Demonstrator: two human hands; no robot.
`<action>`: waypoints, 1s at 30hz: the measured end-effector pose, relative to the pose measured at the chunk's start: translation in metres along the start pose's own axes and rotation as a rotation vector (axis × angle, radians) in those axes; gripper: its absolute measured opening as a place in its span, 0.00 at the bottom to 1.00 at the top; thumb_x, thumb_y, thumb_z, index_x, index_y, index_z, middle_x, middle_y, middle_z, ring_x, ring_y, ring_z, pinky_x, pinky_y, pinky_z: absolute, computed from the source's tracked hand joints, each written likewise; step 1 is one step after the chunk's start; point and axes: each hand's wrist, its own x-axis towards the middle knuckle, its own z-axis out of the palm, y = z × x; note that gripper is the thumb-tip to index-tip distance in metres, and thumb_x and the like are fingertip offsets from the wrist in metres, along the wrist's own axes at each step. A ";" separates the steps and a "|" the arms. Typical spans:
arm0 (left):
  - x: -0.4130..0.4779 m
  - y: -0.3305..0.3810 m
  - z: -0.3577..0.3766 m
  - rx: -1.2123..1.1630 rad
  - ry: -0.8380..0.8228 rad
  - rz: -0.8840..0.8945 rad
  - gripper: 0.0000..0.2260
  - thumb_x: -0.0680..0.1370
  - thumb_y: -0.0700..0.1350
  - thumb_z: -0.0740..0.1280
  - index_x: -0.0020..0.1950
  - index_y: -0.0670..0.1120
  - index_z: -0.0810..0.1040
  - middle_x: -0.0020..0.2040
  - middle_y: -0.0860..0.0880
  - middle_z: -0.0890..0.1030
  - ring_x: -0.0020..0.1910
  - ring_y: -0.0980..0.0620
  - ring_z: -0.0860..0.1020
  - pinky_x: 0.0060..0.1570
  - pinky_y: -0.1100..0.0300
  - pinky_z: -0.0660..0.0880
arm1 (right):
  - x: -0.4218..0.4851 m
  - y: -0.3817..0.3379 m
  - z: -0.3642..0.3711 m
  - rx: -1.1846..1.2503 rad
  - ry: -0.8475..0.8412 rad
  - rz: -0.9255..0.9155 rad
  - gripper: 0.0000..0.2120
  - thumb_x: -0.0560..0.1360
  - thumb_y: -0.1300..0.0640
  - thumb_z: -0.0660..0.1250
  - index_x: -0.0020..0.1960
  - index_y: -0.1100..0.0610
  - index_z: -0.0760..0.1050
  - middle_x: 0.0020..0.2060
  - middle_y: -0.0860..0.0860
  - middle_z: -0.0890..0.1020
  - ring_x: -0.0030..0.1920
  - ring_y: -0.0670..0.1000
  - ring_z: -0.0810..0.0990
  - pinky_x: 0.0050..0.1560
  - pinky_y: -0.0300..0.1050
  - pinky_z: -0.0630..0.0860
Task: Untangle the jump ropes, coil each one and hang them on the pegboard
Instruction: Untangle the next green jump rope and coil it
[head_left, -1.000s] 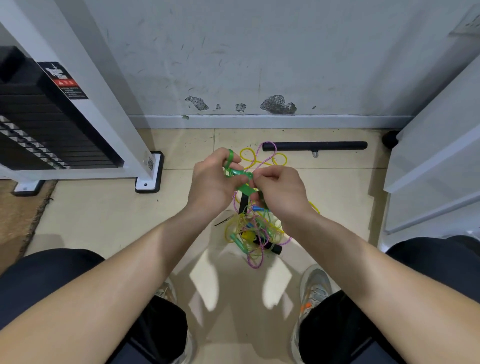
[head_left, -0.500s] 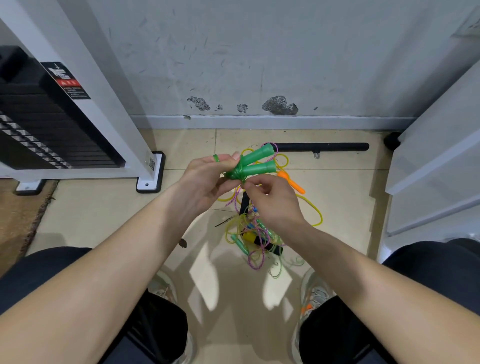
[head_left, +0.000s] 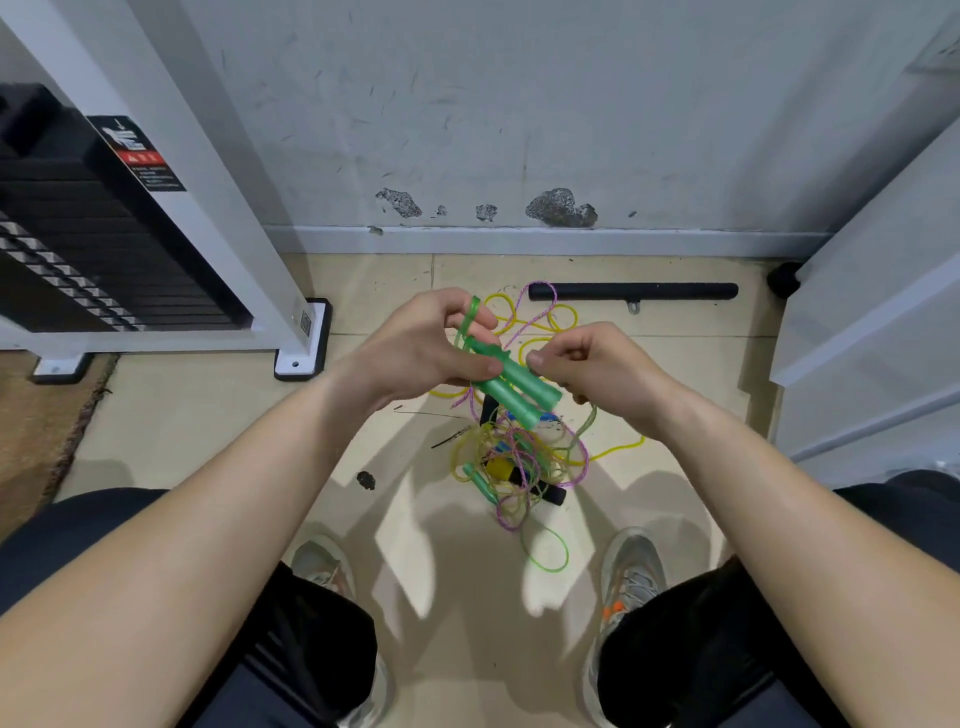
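Left hand (head_left: 431, 348) grips both green handles (head_left: 511, 387) above the tangle (head_left: 519, 457) on the floor (head_left: 208, 415). Right hand (head_left: 597, 369) curled beside them; grasp unclear. Best: ease their cord (head_left: 592, 420) out loop by loop, no yanking.

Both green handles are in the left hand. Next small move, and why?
Probably pull the green cord free of the tangle with the right hand: the left hand grips both green handles, yet the cord seems to run down into that tangle.
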 end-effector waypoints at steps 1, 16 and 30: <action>0.002 -0.003 0.003 0.114 0.033 0.041 0.17 0.69 0.34 0.78 0.53 0.46 0.78 0.47 0.51 0.82 0.36 0.56 0.80 0.46 0.52 0.83 | -0.001 -0.001 0.003 0.012 0.007 0.020 0.11 0.78 0.54 0.71 0.38 0.56 0.83 0.25 0.43 0.71 0.30 0.48 0.66 0.33 0.44 0.63; 0.017 -0.015 0.035 -0.404 0.447 -0.080 0.14 0.74 0.36 0.75 0.55 0.43 0.74 0.47 0.47 0.80 0.43 0.46 0.83 0.41 0.55 0.83 | -0.022 -0.009 0.060 -0.123 0.441 -0.229 0.12 0.80 0.55 0.66 0.62 0.48 0.81 0.45 0.45 0.83 0.34 0.43 0.76 0.47 0.44 0.76; 0.009 -0.001 0.012 -0.794 0.262 -0.300 0.13 0.74 0.38 0.75 0.56 0.38 0.77 0.52 0.43 0.77 0.40 0.46 0.82 0.39 0.60 0.82 | -0.024 -0.002 0.056 -0.073 0.385 -0.363 0.01 0.78 0.55 0.70 0.47 0.51 0.79 0.36 0.42 0.80 0.31 0.40 0.76 0.36 0.32 0.68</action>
